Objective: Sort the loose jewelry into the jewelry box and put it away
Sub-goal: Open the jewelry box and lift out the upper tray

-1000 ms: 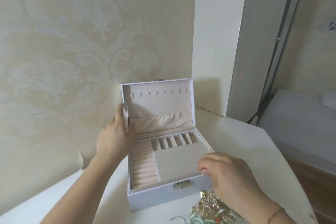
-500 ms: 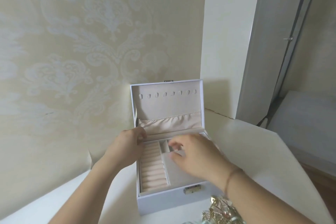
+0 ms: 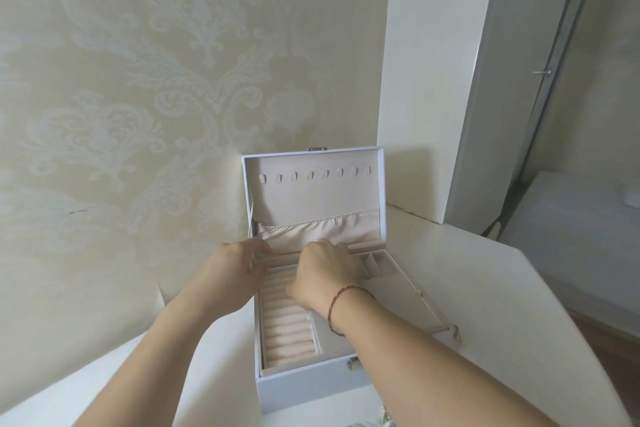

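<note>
On the white table (image 3: 502, 288) against the patterned wall (image 3: 138, 97): jewelry box (image 3: 311, 388), pale lilac-white, rectangular, lid (image 3: 313, 194) upright. Compared with half a second ago: right hand (image 3: 325, 274) now further back and left, over the rear compartments beside the left hand (image 3: 235, 260); more of the flat beige panel (image 3: 398, 302) uncovered. Left hand at the back left corner of the tray, fingers curled down at the edge — whether gripping the tray or only resting, cannot tell. Right hand knuckles up, fingers curled into the back row, grip hidden. Thin reddish cord bracelet (image 3: 334, 305) round the right wrist. Inside: soft ribbed ring rolls (image 3: 285, 329), velvety dividers, gathered satin pocket (image 3: 318, 230), row of small hook tabs (image 3: 313, 175). Metal clasp (image 3: 354, 364) at the front. Loose jewelry (image 3: 384, 421) barely visible at the bottom edge, outside the box.
</note>
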`<action>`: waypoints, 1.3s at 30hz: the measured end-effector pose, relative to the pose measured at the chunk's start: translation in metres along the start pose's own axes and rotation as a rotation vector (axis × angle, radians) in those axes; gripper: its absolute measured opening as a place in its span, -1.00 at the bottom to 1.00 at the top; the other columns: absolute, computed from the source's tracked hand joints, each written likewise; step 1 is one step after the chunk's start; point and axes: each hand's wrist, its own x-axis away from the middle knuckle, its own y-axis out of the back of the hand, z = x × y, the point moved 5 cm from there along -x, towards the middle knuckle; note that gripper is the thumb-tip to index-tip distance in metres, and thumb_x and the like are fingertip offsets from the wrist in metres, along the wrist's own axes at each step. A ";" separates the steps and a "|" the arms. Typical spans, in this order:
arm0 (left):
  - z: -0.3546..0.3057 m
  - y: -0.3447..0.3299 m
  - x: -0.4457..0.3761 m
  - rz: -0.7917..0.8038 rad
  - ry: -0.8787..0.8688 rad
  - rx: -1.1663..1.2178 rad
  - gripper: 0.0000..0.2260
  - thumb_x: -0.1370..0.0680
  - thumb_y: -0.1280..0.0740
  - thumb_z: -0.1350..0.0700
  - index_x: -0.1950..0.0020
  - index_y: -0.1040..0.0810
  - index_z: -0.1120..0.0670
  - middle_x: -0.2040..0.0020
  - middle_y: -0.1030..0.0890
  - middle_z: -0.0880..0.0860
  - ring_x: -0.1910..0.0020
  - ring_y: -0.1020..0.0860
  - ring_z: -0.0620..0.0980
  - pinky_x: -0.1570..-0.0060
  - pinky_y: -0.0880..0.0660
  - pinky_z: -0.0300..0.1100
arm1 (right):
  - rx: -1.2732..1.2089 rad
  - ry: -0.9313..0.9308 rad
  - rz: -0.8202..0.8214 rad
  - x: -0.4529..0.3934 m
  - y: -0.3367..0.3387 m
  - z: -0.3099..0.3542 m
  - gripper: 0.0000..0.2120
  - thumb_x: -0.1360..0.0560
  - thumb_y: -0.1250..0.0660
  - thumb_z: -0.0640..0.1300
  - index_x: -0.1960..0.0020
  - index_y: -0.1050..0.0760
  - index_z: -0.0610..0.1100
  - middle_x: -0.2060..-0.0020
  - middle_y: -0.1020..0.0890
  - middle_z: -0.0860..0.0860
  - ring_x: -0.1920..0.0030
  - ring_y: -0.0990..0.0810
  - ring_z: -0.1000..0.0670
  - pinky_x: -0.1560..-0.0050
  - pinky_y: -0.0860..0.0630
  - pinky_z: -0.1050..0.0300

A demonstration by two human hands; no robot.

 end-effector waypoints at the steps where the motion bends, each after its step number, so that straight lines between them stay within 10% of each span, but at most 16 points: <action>1: -0.001 0.002 0.000 -0.006 0.005 0.028 -0.86 -0.62 -0.21 0.06 -0.12 -0.52 -0.09 0.34 -0.56 -0.06 0.39 -0.58 -0.08 0.29 -0.51 -0.18 | 0.011 -0.006 -0.035 0.001 -0.001 0.001 -0.78 -0.44 -0.34 -0.07 -0.06 -0.50 -0.10 -0.07 -0.48 -0.04 -0.17 -0.45 -0.16 -0.05 -0.48 -0.03; 8: -0.016 0.014 0.009 0.000 0.157 0.290 -0.48 -0.63 0.01 -0.21 0.15 -0.44 0.21 0.43 -0.53 0.11 0.53 -0.59 0.07 0.37 -0.53 -0.09 | 0.033 0.000 -0.239 0.017 0.030 0.010 -0.75 -0.48 -0.32 -0.10 -0.14 -0.50 -0.14 -0.08 -0.41 -0.07 -0.15 -0.45 -0.22 -0.07 -0.47 -0.12; 14: -0.040 0.037 0.020 -0.069 0.154 0.464 -0.35 -0.49 0.11 -0.33 0.32 -0.50 0.15 0.50 -0.59 -0.02 0.56 -0.54 -0.15 0.43 -0.47 -0.33 | -0.180 0.067 -0.395 0.041 0.092 0.003 -0.69 -0.49 -0.33 0.01 0.31 -0.32 -0.10 0.15 -0.28 -0.01 0.20 -0.44 -0.15 0.21 -0.25 0.13; 19: -0.045 0.045 0.018 -0.116 0.042 0.178 -0.69 -0.56 -0.14 -0.17 0.00 -0.56 -0.02 0.26 -0.69 0.07 0.47 -0.55 -0.29 0.36 -0.48 -0.32 | -0.466 0.082 -0.587 0.059 0.153 -0.036 -0.61 -0.37 -0.35 0.00 0.52 -0.33 -0.17 0.58 -0.24 -0.04 0.45 -0.25 -0.06 0.47 -0.20 0.14; 25: -0.048 0.044 0.027 -0.256 0.173 -0.425 -0.59 -0.56 -0.11 -0.29 -0.20 -0.48 -0.05 -0.02 -0.55 0.03 0.00 -0.58 0.21 0.22 -0.40 -0.10 | -0.233 -0.113 -0.613 0.037 0.179 -0.134 -0.61 -0.39 -0.33 -0.03 0.50 -0.38 -0.23 0.56 -0.25 -0.11 0.52 -0.29 -0.07 0.53 -0.18 0.23; 32: -0.118 0.015 0.050 -0.333 -0.334 -0.313 -0.82 -0.47 -0.32 -0.18 0.11 -0.54 -0.09 0.21 -0.55 -0.10 0.34 -0.62 0.05 0.49 -0.45 -0.17 | 0.143 -0.362 -0.256 -0.031 0.086 -0.217 -0.76 -0.47 -0.34 -0.01 0.24 -0.45 -0.16 0.25 -0.57 -0.06 0.32 -0.50 -0.07 0.40 -0.32 0.19; 39: -0.146 -0.045 0.073 -0.011 -0.702 -0.338 -0.76 -0.45 -0.25 -0.23 0.07 -0.46 -0.09 0.31 -0.52 -0.10 0.44 -0.53 -0.01 0.52 -0.19 -0.26 | 0.249 -0.358 -0.178 -0.061 0.021 -0.218 -0.83 -0.46 -0.31 0.01 0.07 -0.52 -0.09 0.07 -0.57 -0.05 0.03 -0.60 -0.14 0.22 -0.36 0.15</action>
